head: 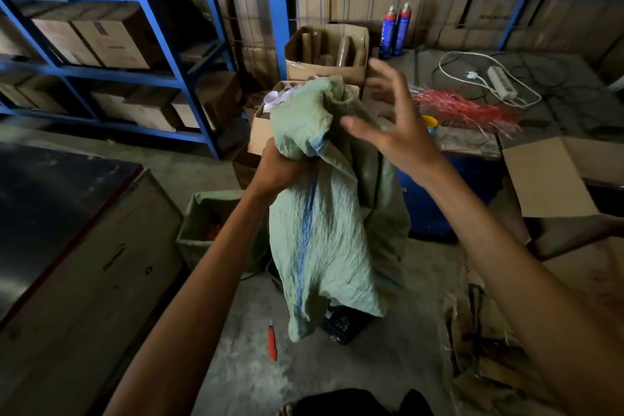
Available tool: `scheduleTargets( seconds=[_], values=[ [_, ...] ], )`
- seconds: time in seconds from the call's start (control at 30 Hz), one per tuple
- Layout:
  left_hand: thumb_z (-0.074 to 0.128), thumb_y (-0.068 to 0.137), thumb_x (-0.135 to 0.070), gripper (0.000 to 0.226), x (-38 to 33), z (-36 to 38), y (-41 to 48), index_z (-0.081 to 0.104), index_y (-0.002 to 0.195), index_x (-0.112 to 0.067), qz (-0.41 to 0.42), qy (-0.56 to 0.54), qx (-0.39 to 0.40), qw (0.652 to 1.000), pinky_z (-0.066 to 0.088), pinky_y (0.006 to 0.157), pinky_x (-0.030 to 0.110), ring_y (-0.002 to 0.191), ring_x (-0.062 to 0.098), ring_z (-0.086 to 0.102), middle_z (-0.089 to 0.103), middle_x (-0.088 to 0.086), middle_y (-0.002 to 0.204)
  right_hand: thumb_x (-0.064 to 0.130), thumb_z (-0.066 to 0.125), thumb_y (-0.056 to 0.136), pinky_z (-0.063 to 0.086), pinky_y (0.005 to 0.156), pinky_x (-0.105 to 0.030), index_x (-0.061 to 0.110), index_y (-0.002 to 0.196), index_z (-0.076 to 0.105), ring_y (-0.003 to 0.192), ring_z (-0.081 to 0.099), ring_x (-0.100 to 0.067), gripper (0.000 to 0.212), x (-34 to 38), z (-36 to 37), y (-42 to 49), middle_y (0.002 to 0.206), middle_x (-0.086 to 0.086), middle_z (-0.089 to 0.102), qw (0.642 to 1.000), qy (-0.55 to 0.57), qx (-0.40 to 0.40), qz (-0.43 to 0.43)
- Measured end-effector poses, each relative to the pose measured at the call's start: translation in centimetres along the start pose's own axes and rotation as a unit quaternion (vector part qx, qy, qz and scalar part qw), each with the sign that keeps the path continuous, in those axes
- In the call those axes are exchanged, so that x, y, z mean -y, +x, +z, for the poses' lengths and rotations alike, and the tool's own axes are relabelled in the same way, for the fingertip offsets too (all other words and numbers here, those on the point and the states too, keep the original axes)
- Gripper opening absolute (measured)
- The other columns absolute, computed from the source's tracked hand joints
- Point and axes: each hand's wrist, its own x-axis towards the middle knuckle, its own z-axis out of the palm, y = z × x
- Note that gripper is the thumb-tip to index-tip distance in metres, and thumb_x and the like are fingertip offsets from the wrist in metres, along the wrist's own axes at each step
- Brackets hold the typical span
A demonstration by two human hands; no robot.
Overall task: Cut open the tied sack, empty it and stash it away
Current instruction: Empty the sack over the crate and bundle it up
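Two bare hands are up in front of the person, with a crumpled green sack (pixel 331 230) between them. The left hand (pixel 280 172) clenches a bunched fold of the sack near its upper end, fingers curled tightly into the woven cloth. The rest of the sack hangs limp below that fist, a blue stripe running down its length. The right hand (pixel 395 125) is released, fingers spread and slightly blurred, just beside the sack's top; whether the thumb touches the cloth cannot be told.

Below the left hand, on the concrete floor, lies a red utility knife (pixel 272 343), apart from the sack's lower corner. A dark crate (pixel 344 324) sits under the hanging end of the sack. Beyond the hands stands an open cardboard box (pixel 326 67) with brown rolls upright in it, and beyond the right hand two blue spray cans (pixel 393 30) stand side by side. To the right of the right hand lies a bundle of red string (pixel 469 111), with a white power strip (pixel 503 83) past it. Blue shelving (pixel 135 71) loaded with cartons stands to the left of the left hand.
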Motion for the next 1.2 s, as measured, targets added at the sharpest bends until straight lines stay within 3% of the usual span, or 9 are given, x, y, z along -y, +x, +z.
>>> scheduleTargets(
  seconds=[0.13,0.23,0.37,0.5,0.63,0.8,1.0,1.1,1.2],
  values=[
    [0.086,0.072,0.006,0.039,-1.3,-0.7,0.2,0.070,0.101,-0.015,-0.029,-0.052,-0.037,0.998,0.060,0.091,0.048,0.101,0.027,0.073,0.074,0.008,0.103,0.053,0.093,0.044,0.023,0.119,-0.031,0.034,0.154,-0.011,0.145,0.015,-0.003,0.152,-5.3,-0.4,-3.6,0.164,0.005,0.006,0.988,-0.054,0.087,0.119],
    [0.086,0.072,0.003,0.041,-3.7,0.3,0.2,0.069,0.100,-0.021,-0.045,-0.115,-0.016,0.992,0.061,0.091,0.043,0.102,0.019,0.073,0.075,0.000,0.103,0.062,0.094,0.033,0.023,0.121,-0.048,0.051,0.146,-0.023,0.151,0.012,-0.016,0.162,-7.8,1.9,-4.8,0.166,0.009,-0.002,0.977,-0.087,0.111,0.157],
    [0.074,0.081,0.013,0.039,-6.3,3.5,-0.9,0.066,0.094,-0.022,-0.045,-0.147,0.019,0.988,0.063,0.084,0.033,0.083,0.005,0.074,0.077,-0.013,0.084,0.018,0.099,0.050,0.054,0.096,-0.025,0.019,0.121,0.062,0.109,0.063,0.004,0.080,-8.1,6.4,-5.0,0.120,0.006,0.067,0.980,0.068,0.052,0.179],
    [0.082,0.076,0.004,0.042,-7.3,2.4,-0.7,0.066,0.110,-0.015,-0.024,-0.153,0.038,0.987,0.062,0.088,0.035,0.097,0.013,0.075,0.078,-0.003,0.102,0.015,0.094,0.060,0.056,0.088,-0.018,0.012,0.122,0.064,0.101,0.064,-0.002,0.069,-7.3,7.4,-4.2,0.114,0.005,0.068,0.979,0.100,-0.042,0.174],
    [0.096,0.059,-0.028,0.119,-5.2,-2.5,-0.5,0.026,0.155,-0.022,-0.002,-0.140,0.071,0.988,0.052,0.106,0.049,0.136,0.028,0.056,0.051,0.012,0.151,0.019,0.096,0.055,0.051,0.088,-0.017,0.027,0.113,0.064,0.098,0.066,0.004,0.067,-6.6,5.8,-3.3,0.107,0.014,0.071,0.974,0.121,-0.053,0.184],
    [0.101,0.039,-0.051,0.157,1.0,-4.3,-3.0,0.003,0.161,-0.037,-0.062,0.113,0.171,0.977,0.029,0.124,0.052,0.154,0.025,0.024,0.017,0.004,0.168,0.010,0.094,0.056,0.055,0.087,-0.017,0.023,0.112,0.067,0.097,0.070,0.003,0.063,-3.3,3.5,-1.3,0.102,0.015,0.074,0.969,0.181,-0.082,0.148],
    [0.086,0.075,0.001,0.055,0.9,2.7,-5.0,0.061,0.123,-0.008,0.001,0.053,0.106,0.993,0.053,0.091,0.011,0.103,-0.013,0.066,0.064,0.010,0.125,0.018,0.095,0.045,0.056,0.092,-0.031,0.019,0.102,0.072,0.096,0.072,-0.007,0.062,0.7,6.0,0.8,0.102,0.006,0.077,0.973,0.193,-0.057,0.116],
    [0.064,0.096,0.000,0.034,-0.5,4.7,-4.7,0.059,0.127,0.012,-0.074,-0.023,0.010,0.997,0.052,0.074,0.046,0.092,0.037,0.064,0.063,0.037,0.121,0.030,0.098,0.046,0.049,0.106,-0.034,0.017,0.138,0.044,0.119,0.062,-0.008,0.107,2.0,5.7,2.0,0.129,0.003,0.065,0.988,0.139,-0.003,0.065],
    [0.060,0.100,-0.016,0.045,-0.8,4.7,-4.7,0.054,0.136,0.010,-0.130,-0.115,-0.036,0.984,0.057,0.086,0.050,0.102,0.038,0.066,0.062,0.034,0.128,0.042,0.096,0.052,0.040,0.114,-0.042,0.026,0.153,0.002,0.134,0.050,-0.015,0.139,2.6,3.7,2.8,0.147,-0.001,0.046,0.993,0.115,0.005,0.029]
  ],
)
